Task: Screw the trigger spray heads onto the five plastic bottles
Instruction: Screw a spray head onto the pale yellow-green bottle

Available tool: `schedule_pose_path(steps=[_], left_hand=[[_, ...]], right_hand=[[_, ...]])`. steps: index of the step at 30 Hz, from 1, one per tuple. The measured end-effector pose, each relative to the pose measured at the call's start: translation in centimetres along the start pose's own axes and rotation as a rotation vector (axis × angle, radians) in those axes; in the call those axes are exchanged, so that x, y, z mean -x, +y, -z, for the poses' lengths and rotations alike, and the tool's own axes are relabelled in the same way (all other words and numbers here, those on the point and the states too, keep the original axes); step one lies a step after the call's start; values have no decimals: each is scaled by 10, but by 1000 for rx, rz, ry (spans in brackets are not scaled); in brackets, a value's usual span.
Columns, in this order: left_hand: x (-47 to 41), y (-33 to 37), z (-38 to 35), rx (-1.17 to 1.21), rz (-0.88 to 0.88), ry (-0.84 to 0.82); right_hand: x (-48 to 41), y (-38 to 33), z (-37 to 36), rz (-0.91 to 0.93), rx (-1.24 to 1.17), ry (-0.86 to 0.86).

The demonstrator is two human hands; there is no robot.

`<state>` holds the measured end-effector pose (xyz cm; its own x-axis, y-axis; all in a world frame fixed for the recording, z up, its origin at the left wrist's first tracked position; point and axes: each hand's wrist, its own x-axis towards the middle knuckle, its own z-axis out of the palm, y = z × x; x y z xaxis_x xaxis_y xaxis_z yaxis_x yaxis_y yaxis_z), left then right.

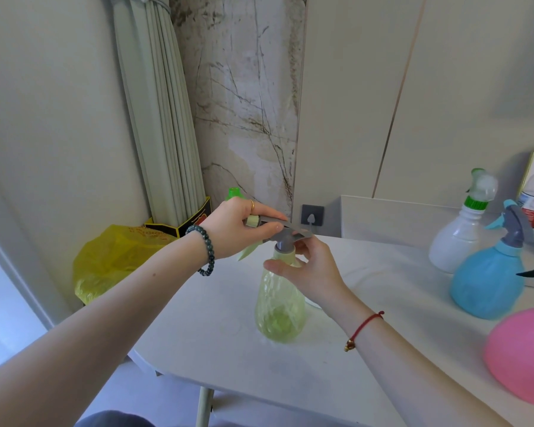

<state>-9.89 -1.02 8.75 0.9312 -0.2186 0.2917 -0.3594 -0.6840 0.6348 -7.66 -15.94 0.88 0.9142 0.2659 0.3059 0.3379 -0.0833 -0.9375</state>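
Currently: both hands closed on spray head and bottle

Left hand (238, 229) is closed around the grey spray head (285, 234), which lies horizontally and seats on the green bottle (279, 306). Right hand (312, 269) pinches the bottle neck, fingers curled. Bottle stands upright on the bench (336, 365). The nozzle end is hidden under the left hand.
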Motion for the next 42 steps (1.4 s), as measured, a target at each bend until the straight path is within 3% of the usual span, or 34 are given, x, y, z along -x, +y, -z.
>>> schedule_pose_path(steps=[4,9,13,15,19,24,42], left_hand=[[-1,-1,0,5,19,-3],[0,1,0,17,-2,-4],[0,-1,1,20,-4,-6],[-1,-1,0,12,-1,-7],[-2,0,-1,8,-6,-16],[-1,-1,1,29,-6,-16],[-3,-4,-3,-26,-25,40]], right_hand=[[6,0,9,12,-107,-164],[4,-2,2,48,-51,3],[6,1,8,-47,-205,-146],[8,0,14,-50,-275,-140],[4,-1,8,-24,-116,-29],[0,-1,11,-64,-221,-173],[-2,2,8,-16,-184,13]])
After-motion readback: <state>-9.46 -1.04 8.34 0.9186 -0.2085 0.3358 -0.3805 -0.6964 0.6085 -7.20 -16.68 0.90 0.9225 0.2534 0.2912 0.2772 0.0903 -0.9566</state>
